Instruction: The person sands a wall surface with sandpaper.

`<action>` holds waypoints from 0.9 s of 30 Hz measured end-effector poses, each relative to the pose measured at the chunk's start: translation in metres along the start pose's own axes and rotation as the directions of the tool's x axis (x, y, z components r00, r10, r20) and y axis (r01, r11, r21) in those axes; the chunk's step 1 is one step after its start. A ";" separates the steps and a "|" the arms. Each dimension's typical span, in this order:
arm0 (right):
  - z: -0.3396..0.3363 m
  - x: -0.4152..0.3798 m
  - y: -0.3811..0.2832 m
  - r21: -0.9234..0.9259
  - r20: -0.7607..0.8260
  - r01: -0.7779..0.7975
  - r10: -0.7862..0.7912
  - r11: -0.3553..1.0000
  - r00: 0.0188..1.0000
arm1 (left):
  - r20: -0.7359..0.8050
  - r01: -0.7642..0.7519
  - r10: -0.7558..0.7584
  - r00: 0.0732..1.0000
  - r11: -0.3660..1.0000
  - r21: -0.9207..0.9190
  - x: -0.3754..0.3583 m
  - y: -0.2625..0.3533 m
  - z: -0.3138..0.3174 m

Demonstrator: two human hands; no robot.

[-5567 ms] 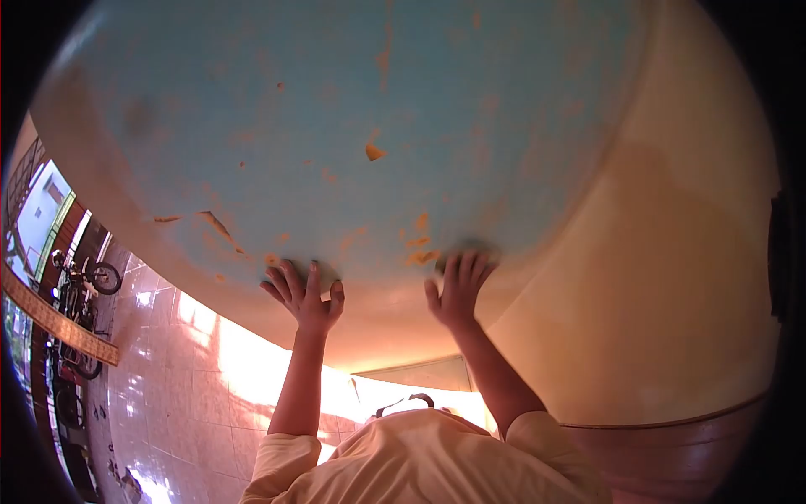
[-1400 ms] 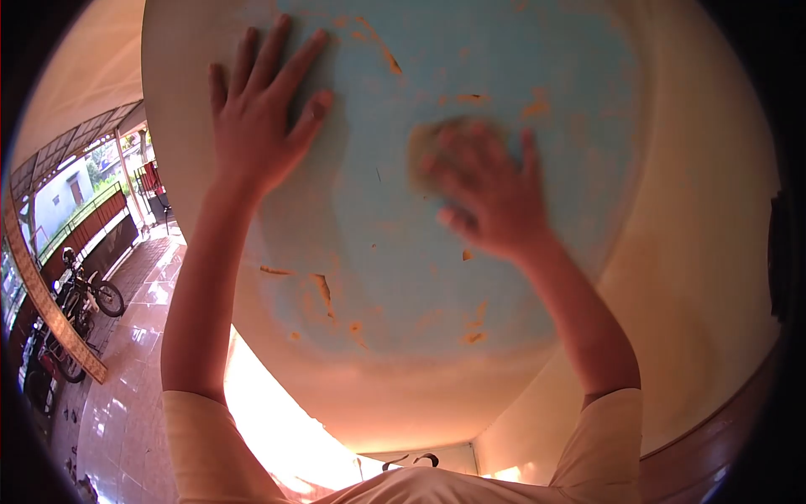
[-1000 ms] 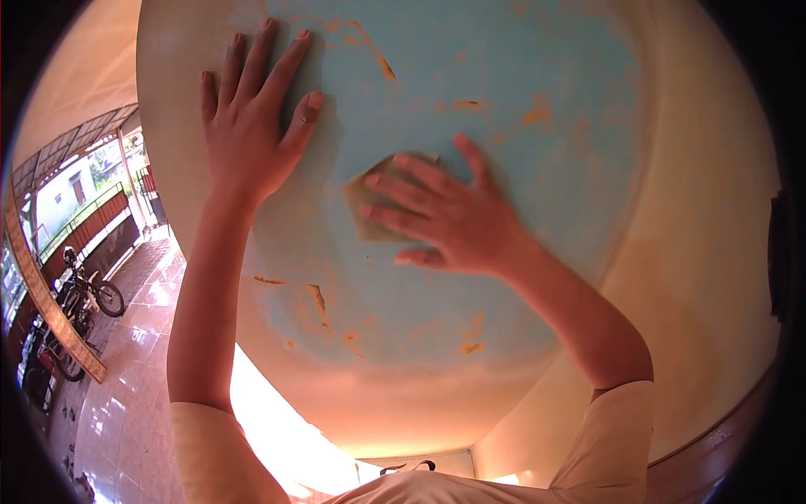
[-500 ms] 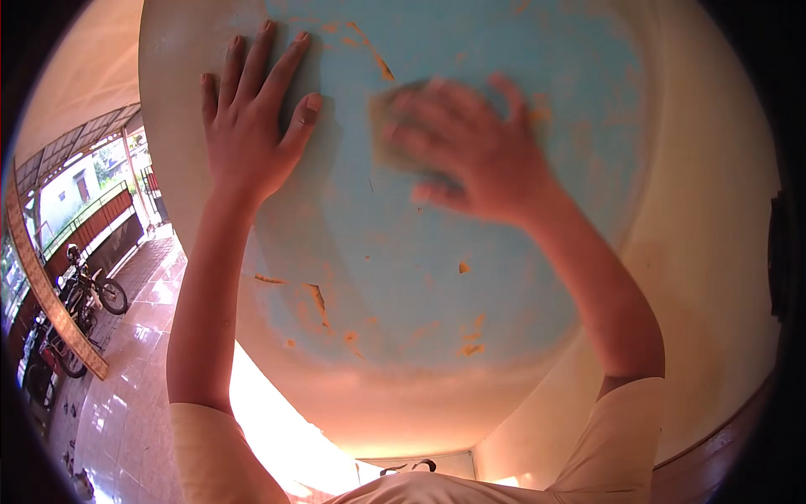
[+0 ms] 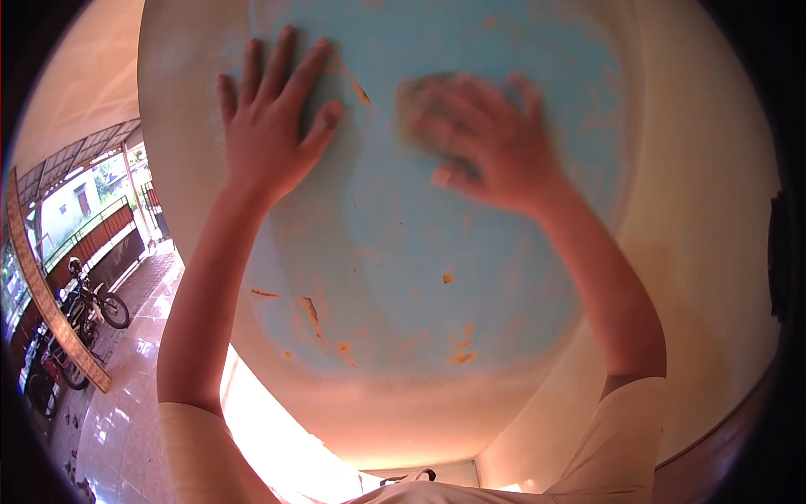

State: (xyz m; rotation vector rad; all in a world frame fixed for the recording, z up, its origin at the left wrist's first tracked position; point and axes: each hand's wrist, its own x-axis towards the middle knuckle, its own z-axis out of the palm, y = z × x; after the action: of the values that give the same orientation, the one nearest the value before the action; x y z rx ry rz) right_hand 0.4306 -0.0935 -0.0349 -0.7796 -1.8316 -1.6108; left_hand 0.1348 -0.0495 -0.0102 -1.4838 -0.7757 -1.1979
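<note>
A broad panel with worn pale-blue paint [image 5: 403,311] fills the middle of the view, with orange-brown chips and scratches showing through. My left hand [image 5: 273,139] lies flat on its upper left part, fingers spread, holding nothing. To the right, my right hand [image 5: 508,151] presses a tan, flat pad that looks like sandpaper [image 5: 409,105] against the blue area. This hand is blurred by motion, and its fingers cover most of the pad. A dark chipped scratch [image 5: 362,91] lies between the two hands.
Beyond the panel at left, a motorcycle [image 5: 88,302] stands near a fence [image 5: 92,231] on shiny floor tiles [image 5: 138,370]. A slanted post [image 5: 63,315] stands in front of it. At right is a cream wall [image 5: 705,252].
Both hands have moved a little to the right in view, the right one with its pad. The panel's chips now appear slightly lower and further left.
</note>
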 end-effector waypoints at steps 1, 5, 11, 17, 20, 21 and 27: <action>-0.001 0.005 0.025 -0.089 -0.051 -0.109 0.105 0.990 0.993 | 0.010 -0.027 0.027 1.000 1.000 -0.016 0.008 0.007 0.002; 0.010 0.012 0.086 -0.130 -0.287 -0.357 0.309 0.925 0.907 | -0.004 -0.075 0.075 0.997 0.997 -0.004 0.032 0.024 0.007; 0.003 -0.010 -0.017 0.135 -0.030 -0.064 0.068 0.989 0.997 | -0.021 -0.087 0.088 0.996 0.996 0.014 0.035 0.025 0.007; 0.000 -0.023 0.076 -0.103 -0.164 -0.315 0.297 0.943 0.941 | -0.012 -0.107 0.108 0.994 0.993 0.040 0.029 0.022 0.008; -0.026 -0.013 0.088 -0.169 0.103 -0.615 0.635 0.770 0.766 | -0.023 -0.119 0.120 0.993 0.992 0.040 0.031 0.022 0.008; 0.006 -0.026 0.094 -0.116 -0.306 -0.489 0.437 0.864 0.846 | -0.024 -0.117 0.118 0.993 0.992 0.041 0.031 0.021 0.009; -0.003 -0.039 0.001 0.124 -0.035 -0.076 0.081 0.989 0.996 | -0.023 -0.104 0.106 0.994 0.993 0.061 0.045 0.036 0.016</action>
State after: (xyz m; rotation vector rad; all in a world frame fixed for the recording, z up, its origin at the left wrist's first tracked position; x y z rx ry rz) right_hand 0.4568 -0.0986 -0.0630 -0.7497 -1.8295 -1.4398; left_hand 0.1850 -0.0488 0.0220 -1.4397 -0.7008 -1.1044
